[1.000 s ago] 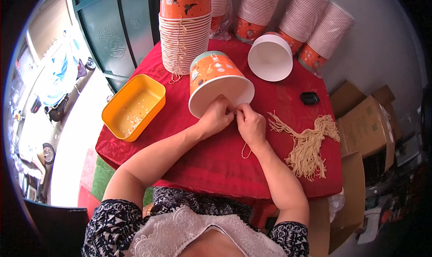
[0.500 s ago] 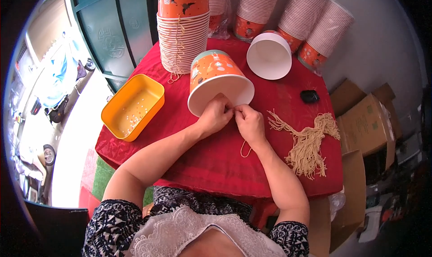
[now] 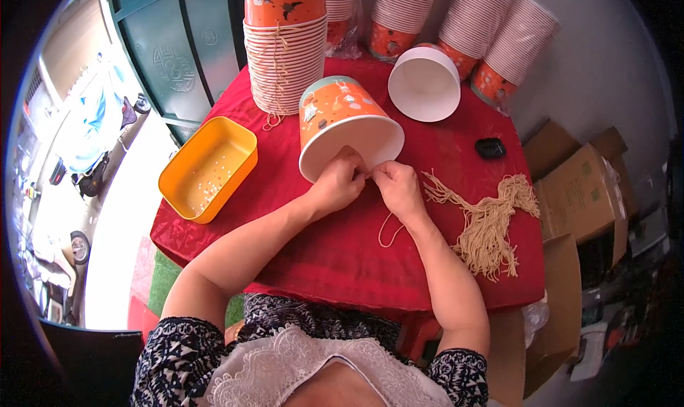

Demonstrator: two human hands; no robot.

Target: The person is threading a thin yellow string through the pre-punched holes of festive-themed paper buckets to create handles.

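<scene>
An orange paper bucket point(image 3: 343, 108) with a white inside lies tilted on the red tablecloth, its mouth toward me. My left hand point(image 3: 340, 181) is closed at the bucket's lower rim, some fingers reaching inside the mouth. Right beside it, my right hand point(image 3: 396, 188) pinches at the same edge, fingertips nearly touching the left ones. A thin beige string point(image 3: 382, 237) hangs in a loop below my right hand. The fingertips hide the exact spot where string and rim meet. Further right lies a bundle of beige strings point(image 3: 491, 229).
A yellow tray point(image 3: 246, 166) with small white bits stands at left. Behind it rises a tall stack of paper buckets point(image 3: 286, 65). Another bucket point(image 3: 425, 86) lies at the back, before wrapped stacks point(image 3: 479, 15). A small black object point(image 3: 490, 148) and cardboard boxes point(image 3: 581, 193) are at right.
Both hands stay together at the bucket's rim, with only slight finger movement. The string loop below my right hand hangs a little wider. The whole view has shifted slightly.
</scene>
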